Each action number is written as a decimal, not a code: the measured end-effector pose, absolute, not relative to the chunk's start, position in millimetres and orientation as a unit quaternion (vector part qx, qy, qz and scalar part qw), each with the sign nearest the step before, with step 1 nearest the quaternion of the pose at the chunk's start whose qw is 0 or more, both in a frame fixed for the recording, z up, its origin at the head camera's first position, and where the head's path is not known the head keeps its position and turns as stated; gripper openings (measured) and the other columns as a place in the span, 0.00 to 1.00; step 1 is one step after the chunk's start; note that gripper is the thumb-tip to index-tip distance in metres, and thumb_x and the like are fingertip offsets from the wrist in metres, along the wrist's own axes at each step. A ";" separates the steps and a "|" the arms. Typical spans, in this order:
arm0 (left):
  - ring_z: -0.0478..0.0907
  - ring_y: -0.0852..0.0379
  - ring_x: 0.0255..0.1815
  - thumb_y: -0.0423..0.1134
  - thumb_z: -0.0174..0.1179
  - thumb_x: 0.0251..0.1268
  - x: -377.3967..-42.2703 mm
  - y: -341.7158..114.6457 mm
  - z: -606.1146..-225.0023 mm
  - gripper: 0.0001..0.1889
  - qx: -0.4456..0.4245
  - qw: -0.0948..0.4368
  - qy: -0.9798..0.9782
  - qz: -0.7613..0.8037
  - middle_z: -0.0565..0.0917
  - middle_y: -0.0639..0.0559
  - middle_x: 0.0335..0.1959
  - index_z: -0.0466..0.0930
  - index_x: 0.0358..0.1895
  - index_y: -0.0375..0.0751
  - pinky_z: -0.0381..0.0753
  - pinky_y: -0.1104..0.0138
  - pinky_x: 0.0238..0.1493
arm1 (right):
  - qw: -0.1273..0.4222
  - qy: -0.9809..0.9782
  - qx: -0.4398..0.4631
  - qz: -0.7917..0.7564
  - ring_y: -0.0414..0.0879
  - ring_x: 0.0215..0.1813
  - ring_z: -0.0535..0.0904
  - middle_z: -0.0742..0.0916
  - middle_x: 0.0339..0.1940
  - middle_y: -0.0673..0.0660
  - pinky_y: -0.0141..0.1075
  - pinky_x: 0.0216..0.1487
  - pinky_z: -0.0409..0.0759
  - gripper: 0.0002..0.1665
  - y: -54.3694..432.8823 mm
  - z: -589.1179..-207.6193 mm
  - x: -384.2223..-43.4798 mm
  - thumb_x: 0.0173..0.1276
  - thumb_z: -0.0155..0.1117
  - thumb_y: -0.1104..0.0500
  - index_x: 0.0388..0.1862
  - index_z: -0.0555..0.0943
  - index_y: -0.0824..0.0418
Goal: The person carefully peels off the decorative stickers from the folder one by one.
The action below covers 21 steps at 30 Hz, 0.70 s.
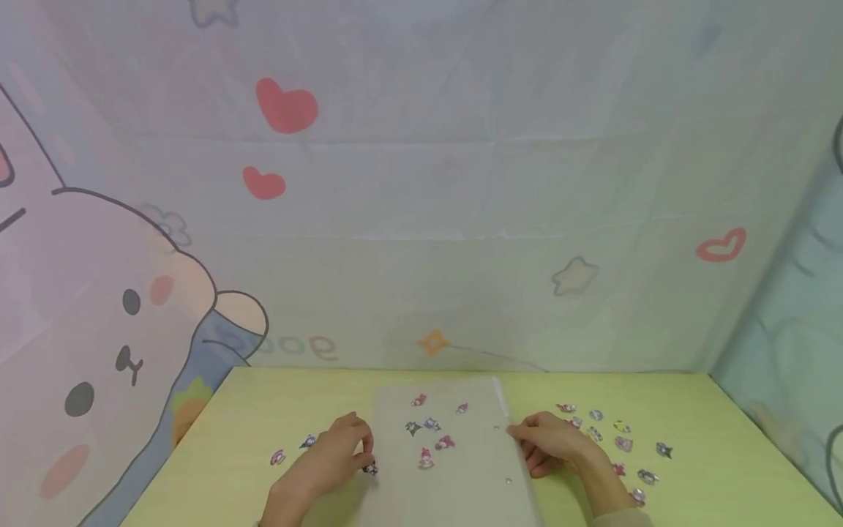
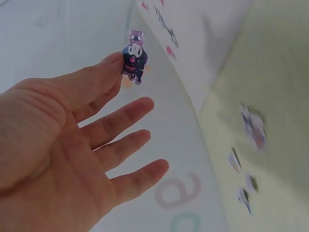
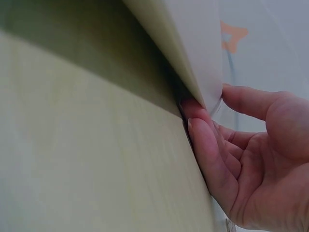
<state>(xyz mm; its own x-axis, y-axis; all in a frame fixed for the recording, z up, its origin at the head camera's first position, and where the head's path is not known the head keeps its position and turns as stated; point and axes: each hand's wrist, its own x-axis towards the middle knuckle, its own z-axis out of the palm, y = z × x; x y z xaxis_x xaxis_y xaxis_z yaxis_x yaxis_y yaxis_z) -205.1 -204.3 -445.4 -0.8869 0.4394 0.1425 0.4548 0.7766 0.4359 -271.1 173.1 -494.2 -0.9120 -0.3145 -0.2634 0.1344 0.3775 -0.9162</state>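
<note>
1. The left hand (image 1: 336, 450) pinches a dark sticker (image 2: 135, 58) between thumb and forefinger, other fingers spread, by the white sheet's (image 1: 467, 487) left edge.
2. The right hand (image 1: 552, 443) grips its right edge, fingers beneath.

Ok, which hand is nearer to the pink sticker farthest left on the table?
Left. The left hand is just right of the pink sticker; the right hand is much farther right, at the right edge of the white board.

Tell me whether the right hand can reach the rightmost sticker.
Probably yes, if it lets go: the right hand grips the edge of the white panel, but the rightmost sticker lies uncovered on the yellow table.
</note>
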 end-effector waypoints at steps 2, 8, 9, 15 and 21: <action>0.60 0.28 0.68 0.32 0.64 0.64 -204.4 -218.7 -446.6 0.10 -0.224 0.005 -0.940 -0.258 0.78 0.45 0.49 0.73 0.30 0.48 0.64 0.33 0.58 | 0.201 0.806 -0.056 -0.554 0.42 0.18 0.77 0.81 0.25 0.58 0.36 0.23 0.82 0.19 172.9 -493.8 -270.9 0.72 0.60 0.49 0.34 0.77 0.66; 0.69 0.33 0.60 0.30 0.64 0.63 -199.9 -256.0 -454.7 0.10 -0.181 -0.012 -0.942 -0.283 0.77 0.48 0.43 0.73 0.28 0.45 0.71 0.43 0.55 | 0.202 0.808 -0.058 -0.551 0.41 0.18 0.77 0.81 0.25 0.58 0.35 0.23 0.82 0.19 172.8 -493.1 -270.6 0.73 0.59 0.49 0.34 0.77 0.66; 0.71 0.37 0.57 0.30 0.64 0.63 -199.8 -261.0 -456.1 0.10 -0.176 -0.010 -0.944 -0.278 0.77 0.49 0.42 0.73 0.28 0.45 0.72 0.45 0.53 | 0.202 0.808 -0.057 -0.550 0.41 0.18 0.77 0.81 0.24 0.58 0.35 0.23 0.82 0.19 172.9 -493.1 -270.7 0.73 0.59 0.49 0.34 0.77 0.66; 0.72 0.50 0.45 0.30 0.66 0.60 -199.4 -285.9 -460.3 0.12 -0.133 -0.003 -0.955 -0.264 0.76 0.51 0.38 0.72 0.24 0.43 0.73 0.54 0.45 | 0.204 0.807 -0.053 -0.552 0.41 0.18 0.77 0.80 0.24 0.57 0.35 0.23 0.82 0.19 173.4 -495.3 -271.7 0.73 0.59 0.49 0.34 0.77 0.65; 0.67 0.54 0.35 0.28 0.69 0.55 -197.7 -300.2 -458.3 0.14 -0.117 -0.008 -0.959 -0.257 0.74 0.52 0.30 0.72 0.22 0.42 0.70 0.59 0.38 | 0.205 0.805 -0.054 -0.555 0.42 0.18 0.77 0.80 0.24 0.58 0.36 0.23 0.82 0.19 173.3 -495.7 -271.7 0.72 0.60 0.49 0.34 0.77 0.65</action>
